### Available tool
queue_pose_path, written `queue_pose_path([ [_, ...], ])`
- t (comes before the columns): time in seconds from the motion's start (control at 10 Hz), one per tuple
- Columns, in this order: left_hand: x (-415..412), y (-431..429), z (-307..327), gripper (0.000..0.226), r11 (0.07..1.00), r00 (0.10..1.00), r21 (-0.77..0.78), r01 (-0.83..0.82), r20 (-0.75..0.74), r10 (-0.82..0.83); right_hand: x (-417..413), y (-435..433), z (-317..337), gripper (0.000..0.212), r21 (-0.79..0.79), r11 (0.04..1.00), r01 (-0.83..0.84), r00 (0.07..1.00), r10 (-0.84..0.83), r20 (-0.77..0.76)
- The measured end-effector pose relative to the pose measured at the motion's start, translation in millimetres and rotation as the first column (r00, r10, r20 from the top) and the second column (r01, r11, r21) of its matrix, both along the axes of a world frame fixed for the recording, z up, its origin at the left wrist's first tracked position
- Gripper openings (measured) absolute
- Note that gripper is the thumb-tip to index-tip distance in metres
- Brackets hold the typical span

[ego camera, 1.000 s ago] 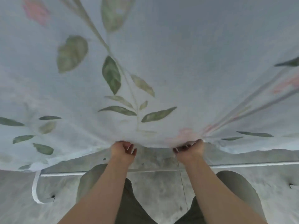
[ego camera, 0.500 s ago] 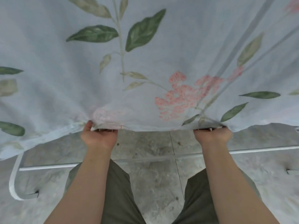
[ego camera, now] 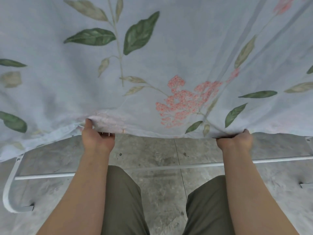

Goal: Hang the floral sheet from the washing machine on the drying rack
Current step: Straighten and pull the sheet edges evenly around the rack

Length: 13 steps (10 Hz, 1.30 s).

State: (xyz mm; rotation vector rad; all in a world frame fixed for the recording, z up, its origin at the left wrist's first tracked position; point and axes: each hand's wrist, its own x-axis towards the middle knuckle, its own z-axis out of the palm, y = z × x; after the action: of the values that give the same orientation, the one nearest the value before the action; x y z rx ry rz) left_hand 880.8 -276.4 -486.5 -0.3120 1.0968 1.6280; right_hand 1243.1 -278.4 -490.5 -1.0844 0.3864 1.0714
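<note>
The floral sheet (ego camera: 152, 65), pale blue-white with green leaves and pink blossoms, spreads across the whole upper part of the head view and hides most of the drying rack. My left hand (ego camera: 97, 139) grips the sheet's near hem at centre left. My right hand (ego camera: 235, 142) grips the same hem at the right. The hem is stretched fairly taut between them. A white bar of the drying rack (ego camera: 271, 161) runs left to right below my hands, and its curved white foot (ego camera: 7, 197) shows at the lower left.
Grey tiled floor (ego camera: 160, 155) lies beneath the rack. My legs in olive shorts (ego camera: 125, 200) stand close to the bar. Small black rack feet sit on the floor at the lower left (ego camera: 31, 205) and at the right (ego camera: 300, 184).
My hands have moved apart along the hem, the left going left and the right going right. The sheet has slid toward me, bringing the pink blossom into view.
</note>
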Motion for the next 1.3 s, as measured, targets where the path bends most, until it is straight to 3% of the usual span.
queue_pose_path([
  [0.1, -9, 2, -6, 0.03, 0.999, 1.0, 0.046, 0.027, -0.005, -0.026, 1, 1, -4, 0.031, -0.041, 0.998, -0.038, 0.998, 0.04, 0.039],
  [0.2, -12, 5, -17, 0.036, 0.999, 0.999, 0.043, 0.004, -0.05, -0.002, -2, 5, -2, 0.025, -0.185, 0.982, -0.035, 0.994, 0.053, 0.094],
  [0.3, -16, 8, -23, 0.042, 0.999, 0.999, -0.028, -0.019, -0.031, 0.018, 3, 10, -16, 0.023, -0.263, 0.964, -0.034, 0.985, 0.077, 0.156],
  [0.4, -24, 16, -37, 0.035, 0.996, 0.999, -0.082, 0.021, -0.038, -0.024, 15, 15, -49, 0.02, -0.312, 0.923, -0.223, 0.868, 0.334, 0.367],
  [0.5, -18, 22, -37, 0.033, 0.997, 0.998, -0.081, 0.02, -0.062, -0.025, 28, 20, -62, 0.017, -0.476, 0.851, -0.221, 0.622, 0.499, 0.603],
  [0.6, -17, 26, -42, 0.028, 0.996, 0.993, -0.079, 0.036, -0.112, -0.044, 16, 19, -40, 0.031, -0.623, 0.75, -0.221, 0.486, 0.639, 0.597],
  [0.7, -17, 31, -36, 0.021, 0.996, 0.992, -0.088, -0.009, -0.122, -0.002, 7, 19, -27, 0.02, -0.798, 0.596, -0.087, 0.43, 0.745, 0.51],
  [0.8, -18, 38, -33, 0.027, 0.998, 0.995, -0.062, 0.015, -0.095, -0.021, 2, 17, -17, 0.026, -0.825, 0.558, -0.085, 0.343, 0.794, 0.502],
  [0.9, -27, 31, -26, 0.034, 0.992, 0.994, -0.067, 0.104, -0.007, -0.105, 2, 15, -15, 0.02, -0.81, 0.582, -0.069, 0.39, 0.763, 0.515],
  [1.0, -44, 12, -22, 0.029, 0.987, 0.987, -0.02, 0.159, 0.03, -0.159, -7, 16, -7, 0.015, -0.766, 0.627, -0.142, 0.61, 0.665, 0.431],
  [1.1, -63, -8, -19, 0.029, 0.991, 0.991, 0.012, 0.136, 0.002, -0.136, -30, 6, 11, 0.021, -0.332, 0.932, -0.142, 0.969, 0.2, 0.147],
  [1.2, -73, -22, -17, 0.019, 0.987, 0.987, 0.0, 0.158, 0.018, -0.158, -73, -12, 6, 0.036, -0.066, 0.996, -0.055, 0.992, 0.047, -0.117],
  [1.3, -76, -30, -18, 0.018, 0.971, 0.972, -0.051, 0.234, -0.022, -0.235, -110, -27, -12, 0.04, -0.037, 0.988, -0.149, 0.982, 0.143, -0.122],
])
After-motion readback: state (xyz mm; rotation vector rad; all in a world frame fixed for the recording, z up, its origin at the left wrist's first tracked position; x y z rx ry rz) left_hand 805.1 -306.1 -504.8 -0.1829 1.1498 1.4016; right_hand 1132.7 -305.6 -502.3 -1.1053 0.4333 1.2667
